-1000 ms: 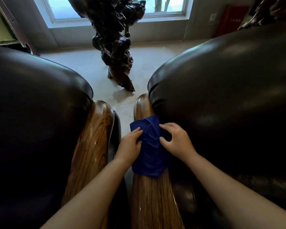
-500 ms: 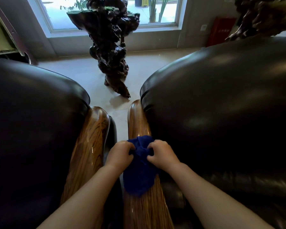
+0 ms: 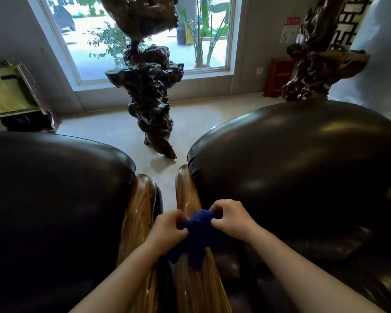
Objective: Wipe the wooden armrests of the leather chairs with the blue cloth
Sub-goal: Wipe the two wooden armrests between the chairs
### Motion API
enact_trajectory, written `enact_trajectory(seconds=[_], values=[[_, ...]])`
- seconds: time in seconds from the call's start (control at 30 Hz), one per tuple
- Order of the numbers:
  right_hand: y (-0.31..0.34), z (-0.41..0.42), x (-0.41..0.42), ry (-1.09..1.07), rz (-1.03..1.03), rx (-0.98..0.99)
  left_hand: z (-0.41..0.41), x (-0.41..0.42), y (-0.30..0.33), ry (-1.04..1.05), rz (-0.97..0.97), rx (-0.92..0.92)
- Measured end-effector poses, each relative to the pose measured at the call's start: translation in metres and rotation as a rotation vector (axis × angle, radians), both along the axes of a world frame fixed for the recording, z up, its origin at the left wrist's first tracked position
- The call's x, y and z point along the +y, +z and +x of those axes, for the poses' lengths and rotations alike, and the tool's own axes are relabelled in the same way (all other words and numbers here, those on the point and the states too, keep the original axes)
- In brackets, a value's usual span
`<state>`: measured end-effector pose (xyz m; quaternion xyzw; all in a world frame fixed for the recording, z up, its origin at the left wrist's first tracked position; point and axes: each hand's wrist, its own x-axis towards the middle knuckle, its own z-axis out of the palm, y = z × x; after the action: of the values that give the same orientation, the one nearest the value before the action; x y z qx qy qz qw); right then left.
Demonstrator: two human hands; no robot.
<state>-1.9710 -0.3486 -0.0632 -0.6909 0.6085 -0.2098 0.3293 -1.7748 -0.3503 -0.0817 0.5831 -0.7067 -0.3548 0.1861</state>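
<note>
Flanking the view: two dark leather chairs, the left chair [image 3: 54, 199] and the right chair [image 3: 303, 177], set side by side with a narrow strip of pale floor [image 3: 165, 177] between. Beyond, on that floor, a gnarled dark root sculpture [image 3: 149, 105] before a window [image 3: 145, 37].

Running toward the camera along the inner edges: the left wooden armrest [image 3: 142, 204] and the right wooden armrest [image 3: 194, 285], both glossy and rounded on top.

Resting on the right armrest, bunched into a lump with one end draped down the near side: the blue cloth [image 3: 198, 231].

Clamped on the cloth from either side, fingers curled tight into the fabric: the left hand [image 3: 169, 227] and the right hand [image 3: 229, 219].

Likely trouble from here: wiping with so small a wad, leaving streaks and missed grain along the curved sides; slipping off the polished crown into the gap between the chairs; dragging the cloth onto the leather instead of the wood. Left armrest seemingly yet to be done.
</note>
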Motion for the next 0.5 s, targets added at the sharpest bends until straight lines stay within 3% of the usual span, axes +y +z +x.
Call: enact_trajectory(seconds=[0.27, 0.5], values=[[0.098, -0.026, 0.071, -0.079, -0.082, -0.042, -0.021, 0.067, 0.100, -0.024, -0.083, 0.079], [0.105, -0.028, 0.118, -0.158, -0.091, -0.087, -0.032, 0.113, 0.105, 0.022, -0.072, 0.218]])
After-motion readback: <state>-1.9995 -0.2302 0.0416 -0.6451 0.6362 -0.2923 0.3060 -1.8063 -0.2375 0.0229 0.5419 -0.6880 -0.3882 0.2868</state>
